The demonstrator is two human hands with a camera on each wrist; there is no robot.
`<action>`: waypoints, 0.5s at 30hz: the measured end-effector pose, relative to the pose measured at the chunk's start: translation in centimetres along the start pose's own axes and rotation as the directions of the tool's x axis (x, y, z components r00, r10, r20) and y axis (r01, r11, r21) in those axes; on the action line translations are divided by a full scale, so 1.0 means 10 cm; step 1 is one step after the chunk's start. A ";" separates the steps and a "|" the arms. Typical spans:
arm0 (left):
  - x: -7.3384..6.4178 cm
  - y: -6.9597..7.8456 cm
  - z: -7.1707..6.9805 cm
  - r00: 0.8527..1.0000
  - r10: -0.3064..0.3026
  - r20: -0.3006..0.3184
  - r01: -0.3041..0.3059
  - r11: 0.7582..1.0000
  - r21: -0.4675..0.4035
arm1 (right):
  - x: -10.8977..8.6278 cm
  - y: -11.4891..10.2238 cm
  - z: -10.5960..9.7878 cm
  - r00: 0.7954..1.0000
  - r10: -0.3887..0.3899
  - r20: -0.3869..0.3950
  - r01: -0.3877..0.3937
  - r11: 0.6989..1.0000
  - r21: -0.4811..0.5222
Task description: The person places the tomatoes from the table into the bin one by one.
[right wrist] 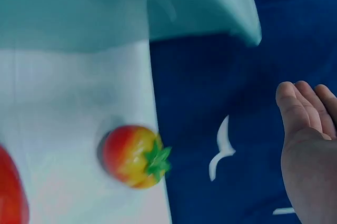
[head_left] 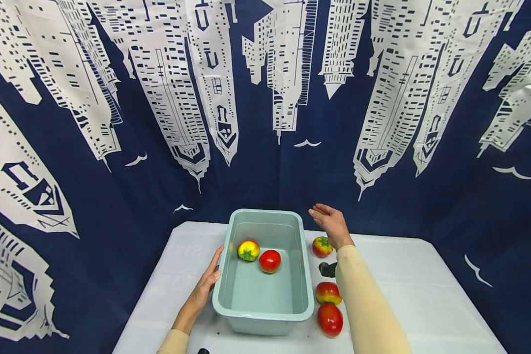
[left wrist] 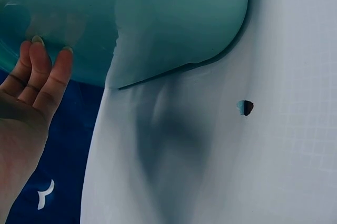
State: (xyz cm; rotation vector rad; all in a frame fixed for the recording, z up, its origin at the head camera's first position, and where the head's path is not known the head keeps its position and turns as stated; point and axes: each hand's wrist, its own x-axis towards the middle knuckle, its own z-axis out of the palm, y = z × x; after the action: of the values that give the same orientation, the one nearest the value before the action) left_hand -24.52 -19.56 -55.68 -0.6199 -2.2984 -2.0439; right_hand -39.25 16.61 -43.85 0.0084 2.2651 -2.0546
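A pale green plastic tub (head_left: pixel 265 315) stands on the table. Inside lie a yellow-red toy tomato (head_left: pixel 249 250) with a green leafy top and a plain red tomato (head_left: pixel 270 261). My left hand (head_left: pixel 202 289) rests on the tub's left side, its fingers (left wrist: pixel 52 84) extended along the outer wall. Past the tub's right far corner, my right hand (head_left: pixel 332 227) is raised with straight fingers and holds nothing. Nearest to it on the table is another yellow-red tomato (right wrist: pixel 134 156) with a green top.
Right of the tub lie a red-yellow fruit (head_left: pixel 329 293) and a larger red one (head_left: pixel 330 319). A small black object (head_left: pixel 327 269) is partly hidden by my right sleeve (head_left: pixel 367 300). Behind the white table (head_left: pixel 407 275) hangs a navy curtain (head_left: pixel 279 182) printed with white buildings.
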 end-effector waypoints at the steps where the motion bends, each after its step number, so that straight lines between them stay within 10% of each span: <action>1: 0.00 0.00 0.00 1.000 0.000 0.001 0.000 1.000 0.001 | 0.00 0.05 -0.04 1.000 0.003 -0.011 -0.003 1.000 0.007; 8: -0.01 -0.01 -0.02 1.000 0.006 -0.005 -0.006 1.000 0.007 | 0.04 0.47 -0.24 0.995 0.022 -0.102 -0.012 0.995 0.096; 15: 0.00 0.01 0.01 1.000 0.017 0.023 -0.017 1.000 0.001 | -0.01 0.82 -0.37 0.963 0.073 -0.258 -0.081 0.996 -0.022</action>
State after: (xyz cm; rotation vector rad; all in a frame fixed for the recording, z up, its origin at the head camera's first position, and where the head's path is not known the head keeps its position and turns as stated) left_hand -24.46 -19.51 -55.65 -0.6643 -2.2977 -2.0387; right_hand -38.92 21.14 -51.65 0.3765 2.3974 -2.0835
